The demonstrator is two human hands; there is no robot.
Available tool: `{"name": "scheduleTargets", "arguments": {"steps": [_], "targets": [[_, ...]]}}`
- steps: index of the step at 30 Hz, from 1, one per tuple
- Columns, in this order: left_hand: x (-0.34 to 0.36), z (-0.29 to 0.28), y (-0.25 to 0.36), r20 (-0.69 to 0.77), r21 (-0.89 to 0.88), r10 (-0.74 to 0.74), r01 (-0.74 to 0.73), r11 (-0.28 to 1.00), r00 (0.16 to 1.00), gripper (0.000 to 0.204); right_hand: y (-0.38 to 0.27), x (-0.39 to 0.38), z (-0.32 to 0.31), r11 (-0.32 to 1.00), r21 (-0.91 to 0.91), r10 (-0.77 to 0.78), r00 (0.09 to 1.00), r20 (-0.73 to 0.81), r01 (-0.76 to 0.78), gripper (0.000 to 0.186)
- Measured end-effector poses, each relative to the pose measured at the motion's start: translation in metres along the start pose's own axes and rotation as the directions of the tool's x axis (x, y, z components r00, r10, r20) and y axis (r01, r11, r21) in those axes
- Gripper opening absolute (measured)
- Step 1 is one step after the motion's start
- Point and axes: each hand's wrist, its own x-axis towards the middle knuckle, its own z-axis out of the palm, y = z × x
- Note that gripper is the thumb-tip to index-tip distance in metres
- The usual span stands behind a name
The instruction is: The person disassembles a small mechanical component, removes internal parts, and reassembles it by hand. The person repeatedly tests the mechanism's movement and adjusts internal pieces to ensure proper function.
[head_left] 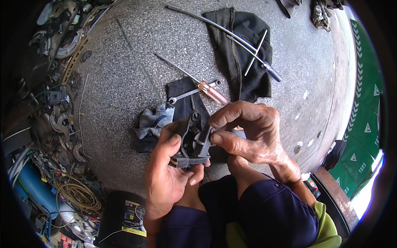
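A black, bracket-like mechanical part [202,148] with a hollow middle and a lug with a hole on top is held up over my knees. My left hand [162,175] cradles it from the left and below, the thumb along its side and the fingertips curled under it. My right hand [254,134] is closed in a pinch, thumb and forefinger at the part's right edge. Whether a small piece sits between those fingertips is hidden. Just beyond the part lie a light blue rag [155,120] and a dark cloth [178,87].
A pink-handled screwdriver [211,91] and a wrench [194,91] lie on the dark cloth. Farther off, a T-handle tool [256,53] and a blue-handled screwdriver [271,71] rest on a black garment [244,31]. Scrap parts [62,120], coiled cable [78,192] and a black bucket [118,219] line the left.
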Motion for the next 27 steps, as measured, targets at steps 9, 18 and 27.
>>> {"name": "scheduleTargets", "arguments": {"steps": [9,18,27], "targets": [[0.005,-0.006,-0.005,0.024,-0.132,-0.113,0.115,0.985,0.993,0.038,0.0,0.001,0.005,0.951,0.26,0.179,0.983,-0.032,-0.165,0.009],[0.009,-0.013,-0.007,0.038,-0.424,-0.122,0.127,0.897,0.992,0.043,0.009,0.004,-0.006,0.914,0.355,0.281,0.936,-0.21,-0.195,0.016],[0.015,-0.014,-0.011,0.001,-0.63,-0.073,0.058,0.774,0.997,0.057,0.038,0.005,-0.009,0.834,0.47,0.395,0.908,-0.142,-0.29,0.016]]}}
